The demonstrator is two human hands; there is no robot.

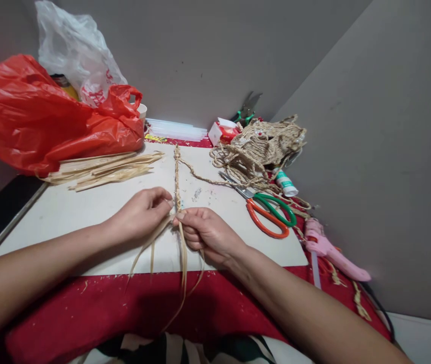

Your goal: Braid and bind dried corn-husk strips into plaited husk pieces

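Observation:
A narrow braid [177,179] of straw-coloured plant-fibre strips runs down the middle of the white board [124,207]. At its lower end, my right hand [207,232] pinches the strips between thumb and forefinger, the other fingers curled in. My left hand [149,212] is closed just left of the braid, its thumb and forefinger drawn together by the strips. Loose strips [183,258] trail below both hands over the board's front edge. Some hang under my left hand, and its exact hold is partly hidden.
Flat loose strips [112,169] lie left, near a red plastic bag [48,121] and a black phone [6,210]. To the right are scissors [264,210], coiled braided cord [268,144], a glue stick [286,183] and a pink glue gun [325,247]. Grey walls [382,151] stand behind.

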